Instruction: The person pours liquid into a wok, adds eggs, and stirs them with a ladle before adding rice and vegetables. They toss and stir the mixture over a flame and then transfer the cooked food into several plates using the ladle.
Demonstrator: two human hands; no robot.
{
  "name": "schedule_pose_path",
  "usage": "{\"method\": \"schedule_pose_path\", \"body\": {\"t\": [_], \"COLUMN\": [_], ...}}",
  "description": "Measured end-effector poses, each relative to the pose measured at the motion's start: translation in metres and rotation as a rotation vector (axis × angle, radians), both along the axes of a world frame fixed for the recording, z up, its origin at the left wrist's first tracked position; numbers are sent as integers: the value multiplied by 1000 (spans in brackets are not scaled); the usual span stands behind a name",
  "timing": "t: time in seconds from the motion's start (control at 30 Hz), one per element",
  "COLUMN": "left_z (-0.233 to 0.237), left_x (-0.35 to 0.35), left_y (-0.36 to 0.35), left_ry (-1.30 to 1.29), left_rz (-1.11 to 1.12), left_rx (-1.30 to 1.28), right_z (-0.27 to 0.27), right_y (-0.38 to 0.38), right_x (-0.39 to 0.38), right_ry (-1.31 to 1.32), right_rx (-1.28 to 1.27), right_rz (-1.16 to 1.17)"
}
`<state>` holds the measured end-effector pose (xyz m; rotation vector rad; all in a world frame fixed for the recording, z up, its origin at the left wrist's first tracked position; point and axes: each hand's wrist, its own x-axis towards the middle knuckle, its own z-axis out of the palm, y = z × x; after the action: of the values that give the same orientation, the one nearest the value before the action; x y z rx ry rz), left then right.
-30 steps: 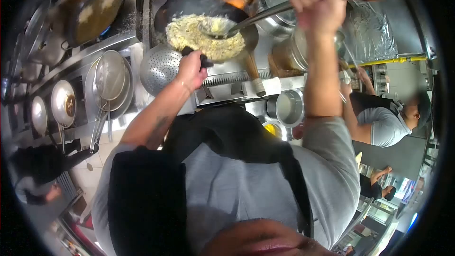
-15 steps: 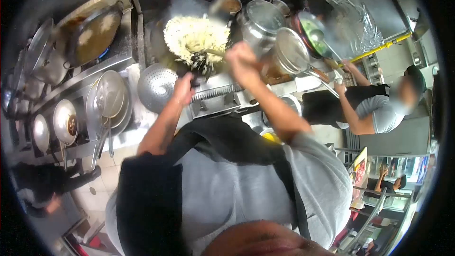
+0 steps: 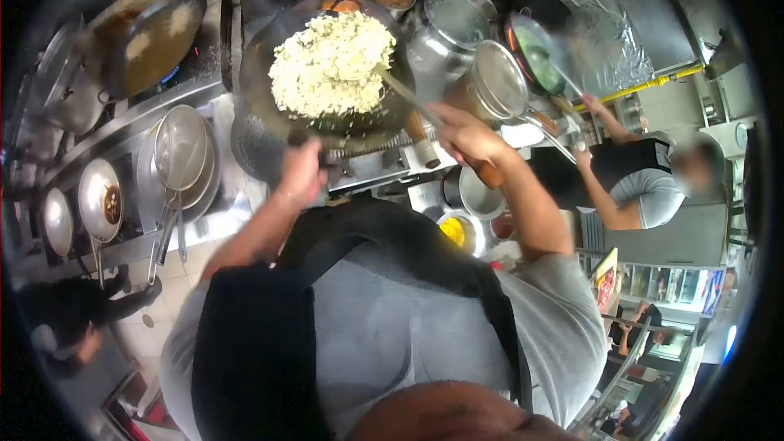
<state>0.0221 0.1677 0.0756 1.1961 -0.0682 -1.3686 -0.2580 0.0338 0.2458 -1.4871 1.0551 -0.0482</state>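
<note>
A large dark wok (image 3: 257, 73) holds a heap of pale yellow, rice-like food (image 3: 331, 65) with small dark bits in it. My left hand (image 3: 302, 173) is closed at the wok's near edge, gripping it by a dark part. In my right hand (image 3: 472, 132) is a long-handled cooking utensil (image 3: 408, 96) with a wooden grip end; its head is buried in the food. Just left of my right hand, a wooden handle (image 3: 423, 143) sticks out by the wok's rim. The perforated strainer (image 3: 253, 147) lies left of my left hand.
Right of the wok stand a lidded steel pot (image 3: 449, 33), a mesh strainer (image 3: 500, 86) and a pan of green food (image 3: 535, 57), where a co-worker (image 3: 629, 171) works. At left are a wok of oil (image 3: 159, 53) over a flame and stacked strainers (image 3: 184, 155).
The food has shifted from a ring-like spread into a heap, and the dark bits near my hands no longer show. My right hand has moved right and toward me; my left has drawn back slightly.
</note>
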Motion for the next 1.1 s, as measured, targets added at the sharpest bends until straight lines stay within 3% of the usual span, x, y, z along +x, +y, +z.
{"method": "schedule_pose_path", "body": {"t": [0.03,0.1,0.13,0.17,0.23,0.3,0.33,0.37,0.43,0.47,0.5,0.53,0.57,0.63,0.67,0.7,0.73,0.77,0.83,0.87,0.9,0.97,1.0,1.03,1.07,1.1], "left_z": [0,14,-2,-26,-67,-69,-50,-13,23,14,33,-15,-55,-81,-81,-83,-82,-34,25,24,24,-29,-63,-31,-76,-128], "left_x": [10,24,28,24,20,4,2,-1,8,18,24,28,36,9,-10,-10,-19,-25,-19,-4,-5,12,3,-31,-31,-36], "left_y": [-29,-64,-83,-93,-57,7,15,18,-11,-43,-63,-91,-100,-72,-41,-3,18,32,-3,-33,-65,-98,-89,-67,-40,-7], "left_ry": [130,-132,-45,43,-38,-102,-113,-72,43,74,-25,83,104,-73,-68,-113,-72,-127,-13,32,16,170,44,-89,-187,-619], "left_rz": [91,-167,-104,-42,-123,-84,-93,-47,43,7,-205,-140,-199,-116,-28,-155,-87,-130,-33,-161,-120,-224,-105,-15,-79,-206], "left_rx": [21,10,26,44,-37,-84,-77,-61,50,44,107,24,-15,-6,18,-12,-25,42,96,74,121,-9,-30,120,70,-113], "right_z": [3,-10,-34,-114,-131,-57,-34,-38,10,-1,-19,-35,-45,-107,-106,-94,-75,-40,-21,-21,-27,-60,-90,-104,-97,-88], "right_y": [15,29,28,11,10,25,30,26,49,52,49,47,46,26,30,29,27,28,26,18,8,-23,-27,-39,-40,-31], "right_x": [-5,-8,-8,-27,-3,8,7,-25,-41,-48,-53,-57,-34,-31,-35,-36,-36,-44,-84,-91,-95,-89,-81,-74,-70,-70], "right_ry": [123,188,274,221,475,555,626,522,361,353,268,183,425,359,353,396,434,488,264,255,256,244,270,301,339,375], "right_rx": [-114,-126,-263,-814,-799,-705,-629,-819,-741,-717,-747,-773,-549,-545,-531,-560,-600,-593,-637,-646,-584,-486,-518,-565,-607,-645], "right_rz": [0,85,151,294,173,162,147,229,284,274,312,337,206,105,92,101,99,184,300,302,339,345,314,281,268,261]}}
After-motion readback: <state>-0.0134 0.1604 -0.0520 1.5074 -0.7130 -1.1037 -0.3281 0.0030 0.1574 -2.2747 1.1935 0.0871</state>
